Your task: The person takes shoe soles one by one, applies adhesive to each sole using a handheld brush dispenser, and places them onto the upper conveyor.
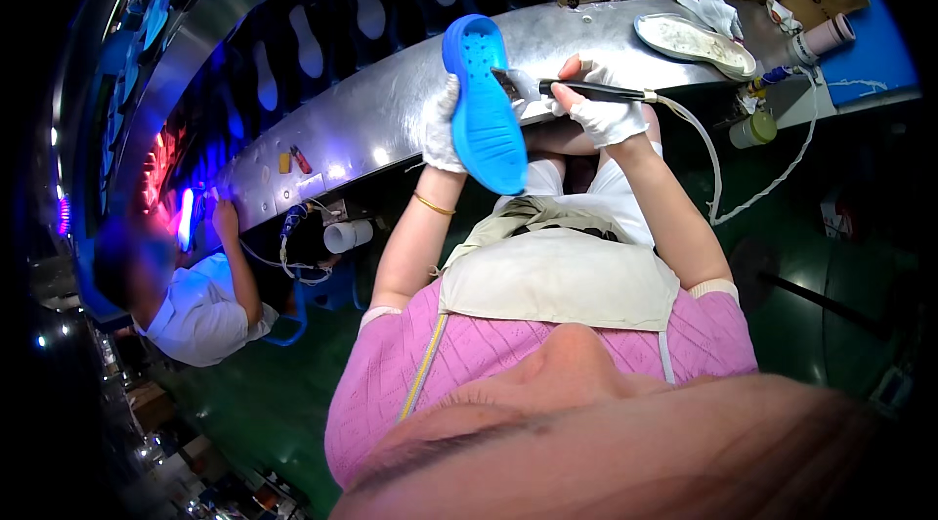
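Observation:
My left hand (pixel 443 132), in a white glove, grips the left edge of a bright blue shoe sole (pixel 486 124). The sole is tilted up over the near edge of the metal bench, its hollowed, ribbed side facing me. In my right hand (pixel 608 112), gloved with bare fingertips, is a black-handled brush (pixel 596 90) with a pale hose (pixel 705 144) running from its rear end. The brush's flat head is at the sole's right edge; whether it touches the sole I cannot tell.
Dark trays with grey soles (pixel 369 7) line the far side of the metal bench (pixel 376 114). At right lie a white sole (pixel 696 43), a crumpled white cloth (pixel 716 12) and a pink-and-white cup (pixel 824 36). A co-worker (pixel 207 310) sits at left, near a hanging white cup (pixel 348 237).

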The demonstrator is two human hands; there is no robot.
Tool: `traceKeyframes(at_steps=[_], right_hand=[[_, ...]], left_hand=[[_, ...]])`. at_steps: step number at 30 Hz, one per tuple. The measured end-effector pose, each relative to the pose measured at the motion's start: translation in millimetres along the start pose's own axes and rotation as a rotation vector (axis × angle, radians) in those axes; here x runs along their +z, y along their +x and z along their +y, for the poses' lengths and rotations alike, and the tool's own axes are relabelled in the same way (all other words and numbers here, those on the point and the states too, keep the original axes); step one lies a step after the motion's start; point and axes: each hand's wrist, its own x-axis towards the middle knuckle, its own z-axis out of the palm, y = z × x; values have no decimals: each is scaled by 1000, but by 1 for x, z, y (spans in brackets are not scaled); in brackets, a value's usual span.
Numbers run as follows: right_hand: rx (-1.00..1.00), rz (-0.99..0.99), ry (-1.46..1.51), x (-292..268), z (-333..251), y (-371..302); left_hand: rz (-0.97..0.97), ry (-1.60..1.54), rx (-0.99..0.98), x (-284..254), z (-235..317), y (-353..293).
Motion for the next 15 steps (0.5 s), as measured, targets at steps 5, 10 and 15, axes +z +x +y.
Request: traceKeyframes(at_steps=[5, 10, 15], right_hand=[[-64, 2, -18, 28, -13, 5], [-2, -70, 18, 30, -18, -14], [-214, -146, -248, 30, -3, -11]], left_hand=[[119, 104, 40, 31, -16, -6], [132, 107, 122, 33, -21, -3], [174, 198, 193, 30, -15, 14]])
